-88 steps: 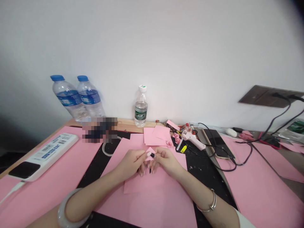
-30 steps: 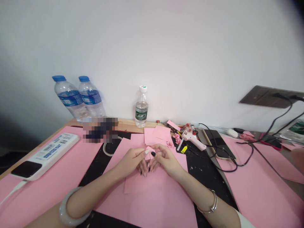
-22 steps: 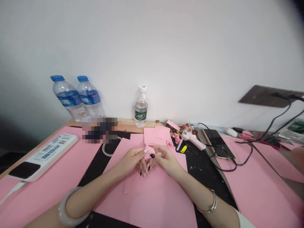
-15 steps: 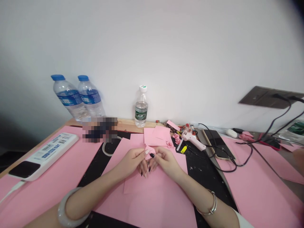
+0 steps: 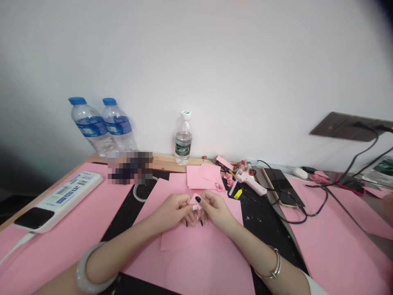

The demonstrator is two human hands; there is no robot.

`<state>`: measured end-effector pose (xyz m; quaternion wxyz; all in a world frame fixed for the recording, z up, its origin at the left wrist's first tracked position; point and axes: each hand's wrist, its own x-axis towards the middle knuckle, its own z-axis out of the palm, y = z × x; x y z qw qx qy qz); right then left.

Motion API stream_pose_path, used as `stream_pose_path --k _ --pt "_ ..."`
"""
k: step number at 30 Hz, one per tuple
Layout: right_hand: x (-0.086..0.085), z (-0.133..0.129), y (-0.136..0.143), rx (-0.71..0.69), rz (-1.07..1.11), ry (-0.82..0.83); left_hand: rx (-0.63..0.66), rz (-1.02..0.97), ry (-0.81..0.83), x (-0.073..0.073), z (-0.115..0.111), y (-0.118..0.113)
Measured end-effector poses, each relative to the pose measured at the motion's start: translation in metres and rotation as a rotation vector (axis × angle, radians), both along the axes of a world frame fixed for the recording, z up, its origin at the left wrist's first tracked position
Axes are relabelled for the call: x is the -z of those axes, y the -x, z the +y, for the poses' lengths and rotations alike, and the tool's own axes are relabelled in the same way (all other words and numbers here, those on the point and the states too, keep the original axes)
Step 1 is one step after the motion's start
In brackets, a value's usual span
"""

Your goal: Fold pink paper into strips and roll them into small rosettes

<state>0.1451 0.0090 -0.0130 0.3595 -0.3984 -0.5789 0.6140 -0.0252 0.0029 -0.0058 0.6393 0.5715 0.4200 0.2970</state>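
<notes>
Between my two hands is a small folded piece of pink paper (image 5: 194, 200), pinched by thumbs and fingers and partly covered by them. My left hand (image 5: 178, 208) grips its left side, the thumb lying across it. On the other side my right hand (image 5: 214, 208) holds it, the dark-nailed thumb pressed on its face. Both hands are closed and meet above large pink paper sheets (image 5: 190, 262). Just beyond them lie smaller pink paper squares (image 5: 199, 176) and folded pink paper flowers (image 5: 228, 178).
A pink glue gun (image 5: 250, 182) with a black cord rests right of the flowers, near a phone (image 5: 281, 188). A water bottle (image 5: 183, 143) stands by the wall. Two blue-capped bottles (image 5: 118, 127) lean at the left, behind a white power bank (image 5: 61, 200). A tape ring (image 5: 138, 194) lies left of the sheets.
Both hands have shifted slightly to the right and turned the pink paper. The thumbs now sit differently and cover more of it.
</notes>
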Motion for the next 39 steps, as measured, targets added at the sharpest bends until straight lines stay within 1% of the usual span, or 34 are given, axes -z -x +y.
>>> stream_pose_path --k 6,12,18,20,24,28,30,32,34,36,37,39 --pt "-0.002 -0.004 0.001 0.034 -0.088 -0.053 0.043 -0.049 0.042 -0.002 0.0 -0.001" --pt "-0.003 -0.006 0.001 0.051 -0.172 -0.166 0.083 -0.087 0.016 0.0 0.001 0.001" --pt "0.002 -0.008 0.001 0.028 -0.166 -0.157 0.074 -0.07 -0.013 0.002 -0.001 0.001" --pt "0.001 -0.01 0.002 0.029 -0.175 -0.16 0.065 -0.053 -0.03 0.002 -0.002 0.001" --pt "-0.001 -0.013 0.004 0.03 -0.208 -0.173 0.094 -0.025 -0.057 0.003 -0.005 0.001" --pt "-0.001 -0.013 0.004 0.035 -0.226 -0.186 0.1 0.002 -0.035 0.002 -0.008 0.001" --pt "0.0 -0.012 0.004 0.044 -0.22 -0.168 0.084 -0.005 -0.026 0.001 -0.008 0.0" --pt "0.0 -0.011 0.003 0.075 -0.214 -0.172 0.031 -0.005 -0.041 -0.001 -0.007 -0.001" --pt "-0.001 -0.008 0.001 0.143 -0.242 -0.253 -0.046 0.024 -0.078 -0.003 -0.006 -0.001" --pt "-0.002 -0.007 -0.001 0.246 -0.337 -0.416 -0.117 0.072 -0.119 -0.005 -0.005 0.0" --pt "-0.003 -0.007 -0.002 0.274 -0.385 -0.493 -0.141 0.097 -0.138 -0.005 -0.005 0.0" --pt "-0.005 -0.008 -0.003 0.264 -0.454 -0.604 -0.168 0.142 -0.171 -0.005 -0.006 0.001"
